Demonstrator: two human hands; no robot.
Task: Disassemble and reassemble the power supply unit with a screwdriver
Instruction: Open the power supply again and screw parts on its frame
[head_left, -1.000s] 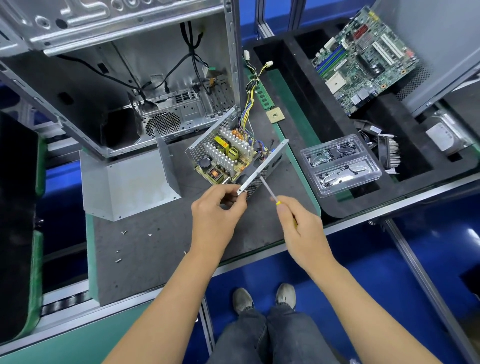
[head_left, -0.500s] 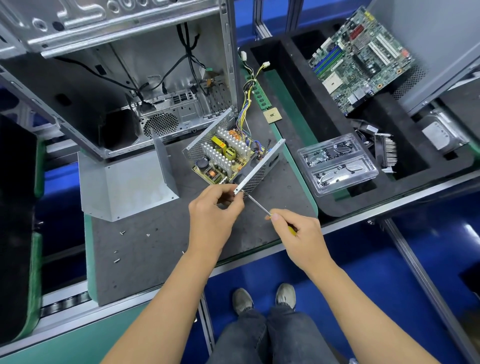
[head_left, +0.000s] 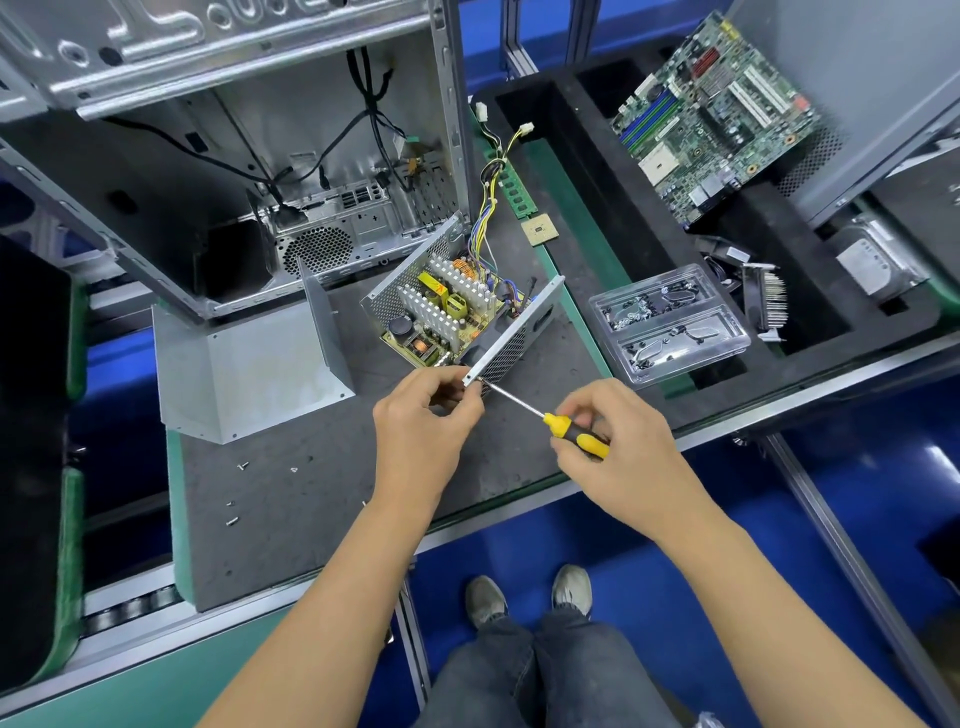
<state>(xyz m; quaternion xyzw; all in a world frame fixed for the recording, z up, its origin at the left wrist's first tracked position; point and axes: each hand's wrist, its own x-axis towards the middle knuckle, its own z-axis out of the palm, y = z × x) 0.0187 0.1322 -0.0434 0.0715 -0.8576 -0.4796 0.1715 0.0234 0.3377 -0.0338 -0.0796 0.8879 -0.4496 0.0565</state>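
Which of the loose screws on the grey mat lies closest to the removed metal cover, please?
The screw just below the bent metal cover; the other loose ones lie further toward the mat's near edge.

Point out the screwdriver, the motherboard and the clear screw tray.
screwdriver (head_left: 575, 435), head view, yellow and black handle
motherboard (head_left: 714, 117), head view, middle of the green board
clear screw tray (head_left: 670, 323), head view, central divider

Bright, even overhead light with soft, short shadows. Glare streaks the blue floor (head_left: 935, 462) at right and glints on the computer case (head_left: 249, 57) and clear plastic tray (head_left: 670, 322). Wide-angle distortion bows straight edges toward the corners. The centre is sharp; the far corners look slightly smeared
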